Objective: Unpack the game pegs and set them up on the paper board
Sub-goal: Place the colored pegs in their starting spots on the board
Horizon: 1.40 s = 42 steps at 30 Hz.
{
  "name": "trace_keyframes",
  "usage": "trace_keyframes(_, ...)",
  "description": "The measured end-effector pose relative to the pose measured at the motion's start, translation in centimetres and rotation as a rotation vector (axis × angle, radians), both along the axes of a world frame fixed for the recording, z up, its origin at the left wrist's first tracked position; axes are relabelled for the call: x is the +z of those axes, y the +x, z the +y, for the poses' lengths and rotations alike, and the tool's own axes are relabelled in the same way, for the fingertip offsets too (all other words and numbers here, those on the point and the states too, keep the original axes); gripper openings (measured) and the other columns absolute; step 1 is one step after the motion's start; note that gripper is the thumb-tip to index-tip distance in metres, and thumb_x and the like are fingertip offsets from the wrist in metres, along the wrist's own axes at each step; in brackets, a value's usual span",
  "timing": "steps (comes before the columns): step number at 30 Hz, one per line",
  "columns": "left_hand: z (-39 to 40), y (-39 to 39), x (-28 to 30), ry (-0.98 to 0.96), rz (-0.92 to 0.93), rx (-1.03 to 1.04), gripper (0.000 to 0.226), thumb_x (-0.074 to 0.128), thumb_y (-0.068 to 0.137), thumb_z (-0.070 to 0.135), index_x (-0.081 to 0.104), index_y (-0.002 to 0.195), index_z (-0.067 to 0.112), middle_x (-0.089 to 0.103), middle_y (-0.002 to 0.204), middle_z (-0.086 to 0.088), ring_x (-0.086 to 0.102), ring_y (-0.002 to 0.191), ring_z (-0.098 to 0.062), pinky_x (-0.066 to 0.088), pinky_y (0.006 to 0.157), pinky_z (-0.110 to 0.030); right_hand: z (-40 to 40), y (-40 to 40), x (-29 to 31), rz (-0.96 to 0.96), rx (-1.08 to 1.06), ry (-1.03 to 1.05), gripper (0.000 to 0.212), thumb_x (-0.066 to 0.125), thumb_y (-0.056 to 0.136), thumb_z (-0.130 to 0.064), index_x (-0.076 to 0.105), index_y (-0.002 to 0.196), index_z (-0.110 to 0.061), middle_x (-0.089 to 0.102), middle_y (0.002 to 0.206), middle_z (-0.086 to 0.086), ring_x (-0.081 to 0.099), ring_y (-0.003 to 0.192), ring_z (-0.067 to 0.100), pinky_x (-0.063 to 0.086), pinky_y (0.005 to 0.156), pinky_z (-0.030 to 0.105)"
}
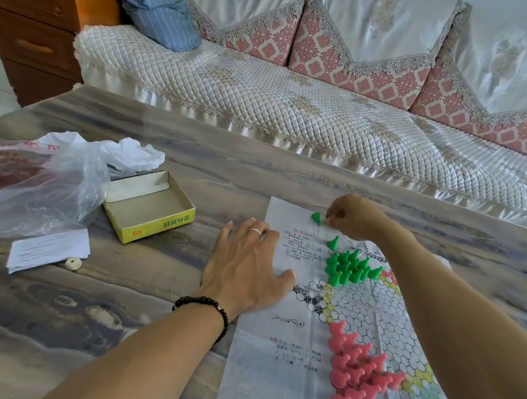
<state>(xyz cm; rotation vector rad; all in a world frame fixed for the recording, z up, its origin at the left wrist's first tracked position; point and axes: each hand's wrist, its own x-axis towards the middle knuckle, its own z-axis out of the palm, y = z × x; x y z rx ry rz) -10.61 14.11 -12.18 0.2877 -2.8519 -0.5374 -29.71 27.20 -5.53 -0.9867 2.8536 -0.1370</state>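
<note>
A paper board (288, 362) printed with circles lies on the table. A cluster of green pegs (349, 267) stands on its upper corner, with one green peg (333, 242) set a little apart. Several pink pegs (357, 369) stand in a triangle lower down. My right hand (355, 216) pinches a tilted green peg (316, 218) near the board's far edge. My left hand (247, 267) lies flat with spread fingers, pressing the board's left edge.
An open yellow cardboard box (150, 207) sits left of the board. A crumpled plastic bag (32, 177) lies further left, with a folded paper leaflet (48, 249) and a small white die (73, 263) near it. A sofa (297, 106) runs behind the table.
</note>
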Motion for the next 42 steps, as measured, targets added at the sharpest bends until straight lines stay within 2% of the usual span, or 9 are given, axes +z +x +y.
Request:
trace_keyframes(2,0.0,0.0,0.0,0.005,0.001,0.001,0.068,0.04,0.083,0.059,0.039,0.141,0.023,0.033,0.151,-0.001,0.016,0.145,-0.018,0.009,0.119,-0.05,0.6,-0.2,-0.2,0.005,-0.039,-0.03,0.014,0.056,0.093,-0.014,0.066,0.101,-0.008,0.067,0.099,0.004,0.058,0.086,0.018,0.048,0.082,0.029)
trace_keyframes(5,0.0,-0.1,0.0,0.013,0.0,0.002,0.067,0.042,0.084,0.06,0.039,0.14,0.024,0.033,0.151,0.0,0.015,0.145,-0.018,0.007,0.119,-0.049,1.7,-0.2,0.0,0.016,-0.088,-0.109,0.013,0.055,0.094,-0.017,0.062,0.101,-0.008,0.065,0.095,0.004,0.059,0.085,0.019,0.045,0.075,0.029)
trace_keyframes(10,-0.1,-0.2,-0.2,-0.005,0.007,0.005,0.069,0.039,0.081,0.062,0.041,0.139,0.024,0.037,0.148,0.001,0.022,0.142,-0.018,0.011,0.118,-0.049,3.2,0.6,1.5,0.013,-0.054,-0.125,0.008,0.065,0.089,-0.015,0.07,0.089,-0.01,0.065,0.076,-0.005,0.058,0.065,0.008,0.047,0.064,0.022)
trace_keyframes(14,-0.1,-0.2,-0.1,-0.011,0.008,0.005,0.07,0.039,0.082,0.063,0.04,0.141,0.024,0.035,0.15,0.0,0.02,0.144,-0.018,0.01,0.119,-0.049,4.0,1.5,2.7,-0.053,-0.033,-0.112,0.005,0.07,0.084,-0.012,0.069,0.08,-0.015,0.067,0.074,-0.003,0.063,0.061,0.012,0.052,0.059,0.023)
trace_keyframes(17,-0.1,-0.1,-0.1,-0.011,0.007,0.004,0.071,0.04,0.083,0.063,0.039,0.141,0.024,0.034,0.152,0.0,0.019,0.144,-0.018,0.01,0.119,-0.049,4.6,2.0,3.2,-0.085,-0.03,-0.12,0.008,0.073,0.081,-0.009,0.067,0.076,-0.014,0.069,0.07,-0.001,0.067,0.059,0.013,0.058,0.062,0.028)
trace_keyframes(22,-0.1,-0.2,-0.1,-0.015,0.014,0.008,0.071,0.039,0.081,0.064,0.041,0.139,0.024,0.037,0.149,0.0,0.024,0.142,-0.018,0.012,0.118,-0.049,4.8,2.2,3.0,-0.127,-0.018,-0.076,0.005,0.069,0.084,-0.006,0.073,0.086,-0.008,0.073,0.074,0.0,0.07,0.06,0.006,0.055,0.061,0.019)
trace_keyframes(27,-0.1,-0.2,-0.3,-0.011,0.013,0.012,0.07,0.039,0.081,0.064,0.042,0.138,0.024,0.037,0.148,0.001,0.022,0.142,-0.018,0.012,0.118,-0.049,4.8,2.2,2.5,-0.119,-0.003,-0.072,0.008,0.068,0.086,-0.01,0.074,0.091,-0.01,0.073,0.077,-0.002,0.069,0.063,0.01,0.058,0.065,0.027)
trace_keyframes(34,0.0,-0.1,-0.1,0.005,-0.003,0.008,0.069,0.04,0.083,0.062,0.04,0.14,0.024,0.034,0.152,0.0,0.018,0.145,-0.019,0.01,0.119,-0.049,4.5,2.5,1.8,-0.101,-0.009,-0.093,0.008,0.069,0.086,-0.015,0.075,0.091,-0.013,0.072,0.082,-0.004,0.069,0.07,0.011,0.051,0.058,0.016)
trace_keyframes(42,0.0,0.1,0.2,-0.001,-0.009,0.005,0.068,0.04,0.083,0.062,0.041,0.139,0.023,0.033,0.152,-0.001,0.017,0.145,-0.019,0.011,0.119,-0.049,4.2,2.5,1.1,-0.117,0.007,-0.066,0.011,0.067,0.086,-0.013,0.075,0.094,-0.011,0.074,0.09,0.0,0.069,0.075,0.011,0.057,0.073,0.025)
